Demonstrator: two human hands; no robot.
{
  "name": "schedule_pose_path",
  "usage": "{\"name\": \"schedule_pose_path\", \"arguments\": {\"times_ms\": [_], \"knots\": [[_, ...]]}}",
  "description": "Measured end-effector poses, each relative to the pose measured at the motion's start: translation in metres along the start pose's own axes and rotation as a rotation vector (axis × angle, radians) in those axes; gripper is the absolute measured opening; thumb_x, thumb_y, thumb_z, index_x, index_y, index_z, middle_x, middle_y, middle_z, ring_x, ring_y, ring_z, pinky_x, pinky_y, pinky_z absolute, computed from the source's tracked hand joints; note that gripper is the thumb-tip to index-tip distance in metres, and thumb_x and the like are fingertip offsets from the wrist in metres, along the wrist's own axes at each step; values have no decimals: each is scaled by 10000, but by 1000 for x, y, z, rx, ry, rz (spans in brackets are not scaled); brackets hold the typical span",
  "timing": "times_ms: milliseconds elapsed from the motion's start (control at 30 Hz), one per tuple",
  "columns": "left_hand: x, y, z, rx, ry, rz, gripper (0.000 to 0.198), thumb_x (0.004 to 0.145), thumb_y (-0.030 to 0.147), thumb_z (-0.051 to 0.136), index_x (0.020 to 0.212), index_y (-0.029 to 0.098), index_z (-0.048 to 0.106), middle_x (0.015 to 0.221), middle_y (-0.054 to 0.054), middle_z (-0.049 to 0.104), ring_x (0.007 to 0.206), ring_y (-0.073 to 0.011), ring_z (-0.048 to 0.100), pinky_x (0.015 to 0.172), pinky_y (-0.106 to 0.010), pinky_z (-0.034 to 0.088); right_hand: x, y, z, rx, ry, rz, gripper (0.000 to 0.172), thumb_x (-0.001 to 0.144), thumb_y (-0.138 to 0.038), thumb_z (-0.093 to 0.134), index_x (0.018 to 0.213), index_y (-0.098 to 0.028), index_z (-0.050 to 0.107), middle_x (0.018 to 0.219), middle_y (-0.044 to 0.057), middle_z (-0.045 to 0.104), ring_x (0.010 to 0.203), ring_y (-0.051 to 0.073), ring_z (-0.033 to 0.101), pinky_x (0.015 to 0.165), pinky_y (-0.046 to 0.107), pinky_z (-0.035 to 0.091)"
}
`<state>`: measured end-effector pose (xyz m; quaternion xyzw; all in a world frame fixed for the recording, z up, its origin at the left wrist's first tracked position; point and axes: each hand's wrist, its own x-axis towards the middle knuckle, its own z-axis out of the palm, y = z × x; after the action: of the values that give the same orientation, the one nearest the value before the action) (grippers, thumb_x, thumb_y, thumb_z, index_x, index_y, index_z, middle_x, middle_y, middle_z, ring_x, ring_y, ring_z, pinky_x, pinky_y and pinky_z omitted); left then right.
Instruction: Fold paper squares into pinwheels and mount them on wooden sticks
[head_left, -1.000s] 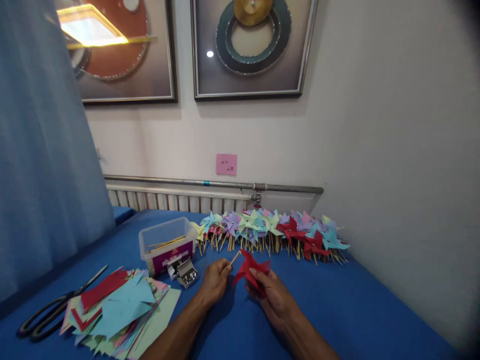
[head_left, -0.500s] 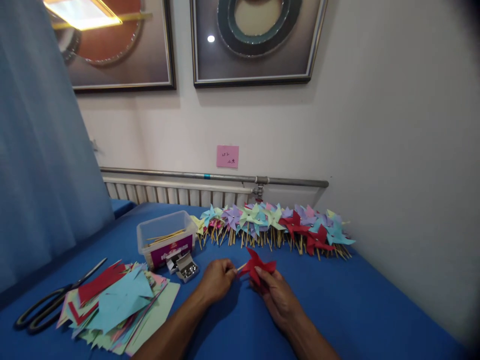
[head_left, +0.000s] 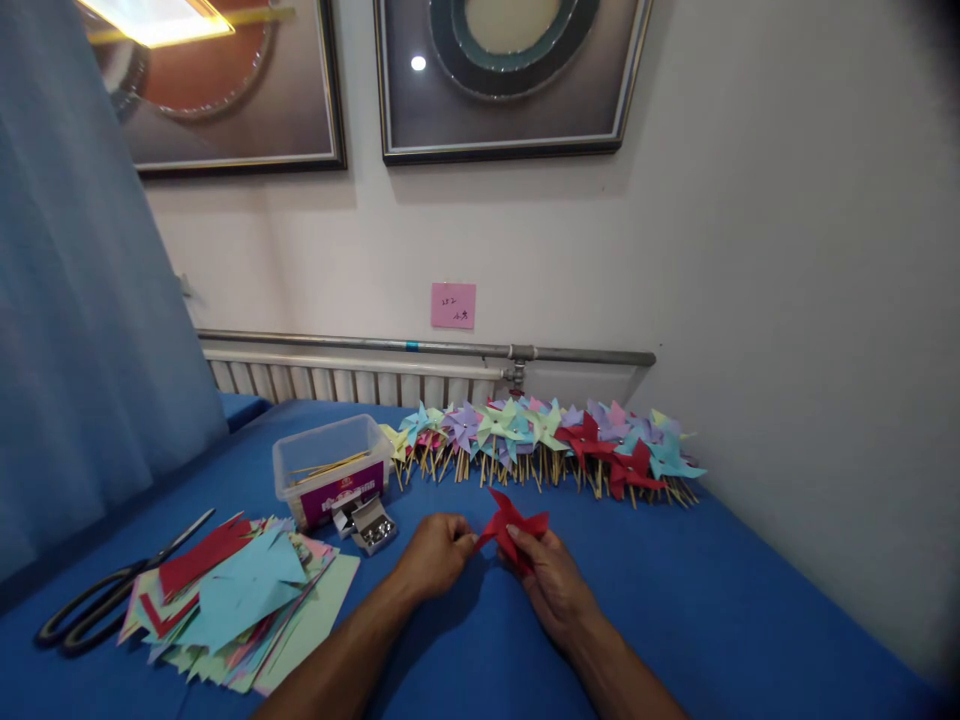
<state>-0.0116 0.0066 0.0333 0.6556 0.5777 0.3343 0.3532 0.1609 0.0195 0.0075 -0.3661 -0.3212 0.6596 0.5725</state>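
Note:
A red paper pinwheel [head_left: 511,530] is held above the blue cloth, in front of me. My right hand [head_left: 551,580] grips it, with the thumb on its front near the centre and the fingers behind. Just left of the pinwheel, my left hand [head_left: 439,550] is closed in a pinch on its thin wooden stick, most of which is hidden by the fingers. Behind both hands lies a long row of finished-looking pinwheels on sticks [head_left: 499,425], in red, blue, green, purple and yellow.
A clear plastic tub [head_left: 330,480] with wooden sticks stands left, beside a small box of metal pins [head_left: 373,527]. Stacked coloured paper [head_left: 247,590] and black-handled scissors [head_left: 105,590] lie further left. A wall and radiator [head_left: 352,380] are behind.
The pinwheel has turned slightly in my right hand, and the stick that showed between my hands is now mostly hidden. The view has shifted a little.

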Motion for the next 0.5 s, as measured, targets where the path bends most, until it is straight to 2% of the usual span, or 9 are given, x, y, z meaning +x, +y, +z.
{"name": "schedule_pose_path", "arguments": {"times_ms": [200, 500], "knots": [[-2, 2, 0, 26, 24, 8, 192, 815, 269, 515, 639, 194, 535, 578, 30, 487, 584, -132, 422, 560, -272, 245, -2, 0, 1, -12, 22, -23, 319, 556, -320, 945, 712, -190, 699, 671, -14, 693, 639, 151, 615, 657, 296, 513], [-4, 4, 3, 60, 66, 6, 175, 833, 246, 540, 675, 181, 580, 602, 24, 533, 606, -136, 457, 579, -272, 270, 1, 2, 1, 7, 72, -25, 388, 477, -318, 978, 732, -167, 728, 683, 0, 729, 612, 145, 620, 628, 281, 498]]}}
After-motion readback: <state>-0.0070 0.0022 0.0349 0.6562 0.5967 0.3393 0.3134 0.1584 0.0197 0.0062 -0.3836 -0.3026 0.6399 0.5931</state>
